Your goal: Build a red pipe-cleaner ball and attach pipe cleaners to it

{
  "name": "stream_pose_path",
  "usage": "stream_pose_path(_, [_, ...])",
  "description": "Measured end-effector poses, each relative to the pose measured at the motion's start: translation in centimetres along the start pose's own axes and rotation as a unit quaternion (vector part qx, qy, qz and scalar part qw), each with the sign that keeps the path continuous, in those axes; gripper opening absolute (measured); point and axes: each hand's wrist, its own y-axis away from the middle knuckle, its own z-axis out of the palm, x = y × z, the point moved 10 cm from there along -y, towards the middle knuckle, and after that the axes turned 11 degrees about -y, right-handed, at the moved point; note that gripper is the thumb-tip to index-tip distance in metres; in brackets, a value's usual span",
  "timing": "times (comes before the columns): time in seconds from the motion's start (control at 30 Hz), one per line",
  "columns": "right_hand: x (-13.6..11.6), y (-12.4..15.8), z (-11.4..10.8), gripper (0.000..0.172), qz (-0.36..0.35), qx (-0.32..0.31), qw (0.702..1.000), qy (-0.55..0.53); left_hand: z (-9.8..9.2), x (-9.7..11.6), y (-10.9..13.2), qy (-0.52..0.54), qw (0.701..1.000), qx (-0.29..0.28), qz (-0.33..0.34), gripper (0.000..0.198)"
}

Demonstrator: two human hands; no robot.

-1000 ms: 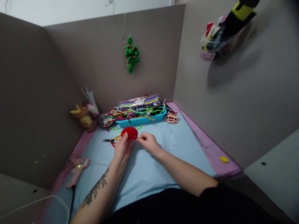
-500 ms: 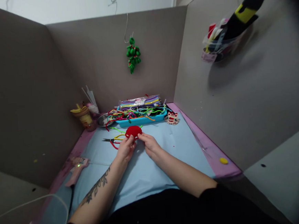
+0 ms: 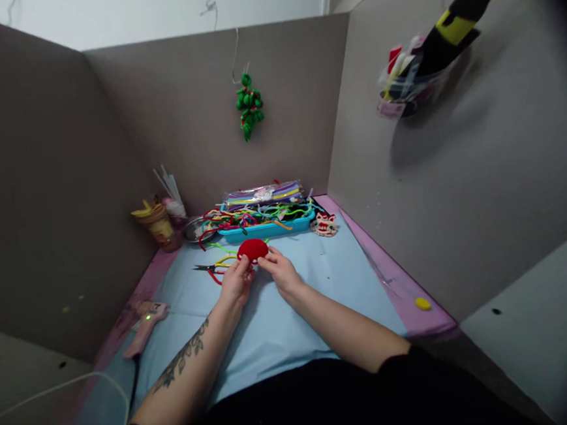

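Observation:
Between both hands I hold a rounded red fuzzy piece with a small white bit along its lower edge. My left hand pinches its lower left side, and my right hand grips the lower right side. Some fingers are hidden beneath it. Just left of the piece lie scissors with dark blades and one red and one yellow handle, partly covered by my left hand. Behind it a blue tray overflows with colourful pipe cleaners.
At the left lies a pink glue gun with a green light. A metal dish and a brown-yellow cup stand back left. A red-and-white piece lies right of the tray, a yellow disc near the right edge. Grey partitions surround the table.
My right hand has shifted its fingers slightly along the red piece's right side. The view has moved a little; the red piece stays in both hands.

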Motion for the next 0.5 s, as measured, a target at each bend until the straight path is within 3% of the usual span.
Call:
stream_pose_path(0.27, [-0.5,-0.1,-0.4,0.017,-0.042,0.019,0.996,0.082,0.3,-0.3,0.4,-0.008,1.0,-0.001,-0.015,0.028])
stream_pose_path(0.5, [-1.4,0.8,-0.5,0.011,-0.136,0.077,0.97,0.185,-0.2,1.5,1.0,-0.134,0.98,0.073,0.128,0.038])
